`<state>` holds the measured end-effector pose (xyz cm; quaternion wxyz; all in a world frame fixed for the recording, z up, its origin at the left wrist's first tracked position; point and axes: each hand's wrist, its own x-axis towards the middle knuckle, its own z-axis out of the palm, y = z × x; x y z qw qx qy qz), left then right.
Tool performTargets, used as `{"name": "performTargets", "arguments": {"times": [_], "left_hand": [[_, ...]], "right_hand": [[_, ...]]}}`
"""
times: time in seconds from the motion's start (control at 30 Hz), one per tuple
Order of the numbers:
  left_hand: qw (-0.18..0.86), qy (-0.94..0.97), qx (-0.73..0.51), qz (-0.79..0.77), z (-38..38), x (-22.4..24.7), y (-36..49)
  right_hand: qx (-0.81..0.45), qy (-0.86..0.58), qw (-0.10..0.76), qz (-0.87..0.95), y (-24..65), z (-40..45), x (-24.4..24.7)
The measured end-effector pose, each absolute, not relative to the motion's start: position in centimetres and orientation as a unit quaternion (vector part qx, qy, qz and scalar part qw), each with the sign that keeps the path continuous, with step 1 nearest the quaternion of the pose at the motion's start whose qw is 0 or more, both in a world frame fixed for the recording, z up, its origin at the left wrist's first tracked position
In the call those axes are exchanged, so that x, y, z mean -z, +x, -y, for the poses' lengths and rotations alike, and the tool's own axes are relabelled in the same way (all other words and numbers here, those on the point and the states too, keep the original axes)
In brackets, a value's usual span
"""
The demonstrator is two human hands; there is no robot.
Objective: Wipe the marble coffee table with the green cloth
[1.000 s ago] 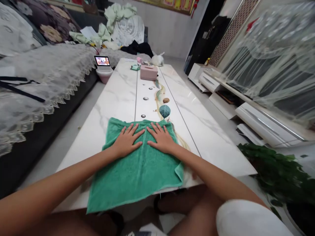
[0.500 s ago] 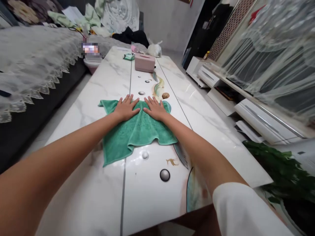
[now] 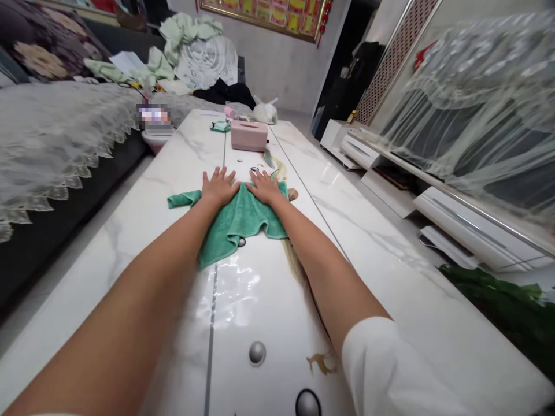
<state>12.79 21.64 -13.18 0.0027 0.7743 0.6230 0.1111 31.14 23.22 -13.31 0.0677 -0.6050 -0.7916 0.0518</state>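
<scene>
A green cloth lies rumpled on the long glossy white table, its left corner folded over beside my left wrist. My left hand presses on its far left part, palm down with fingers spread. Close to it, my right hand rests flat on the far right part, fingers also spread. Both arms reach straight forward. Beyond the hands stands a pink box, not touched by either hand.
Near the table's far end are a green-white packet, a pink item and a white plastic bag. A lace-covered sofa runs along the left. A white cabinet and a green plant are at the right.
Both hands and the cloth have moved forward along the table, nearer the pink box. The cloth's left side has folded and bunched. The view has tilted up, showing more of the far wall.
</scene>
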Motion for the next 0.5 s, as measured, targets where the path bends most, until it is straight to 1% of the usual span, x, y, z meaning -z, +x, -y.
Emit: {"name": "performTargets", "arguments": {"times": [0.2,0.33,0.5], "left_hand": [[0.007,0.781,-0.088,-0.618,-18.6,13.7,13.2],[0.006,0.789,-0.085,-0.608,-14.6,14.1,13.1],[0.01,0.803,-0.082,-0.591,-8.5,13.9,13.3]], "right_hand": [[-0.062,-0.612,0.059,0.786,31.0,-21.3,13.8],[-0.054,-0.595,0.058,0.8,31.5,-17.2,14.1],[-0.048,-0.568,0.023,0.821,32.3,-10.9,13.5]]}}
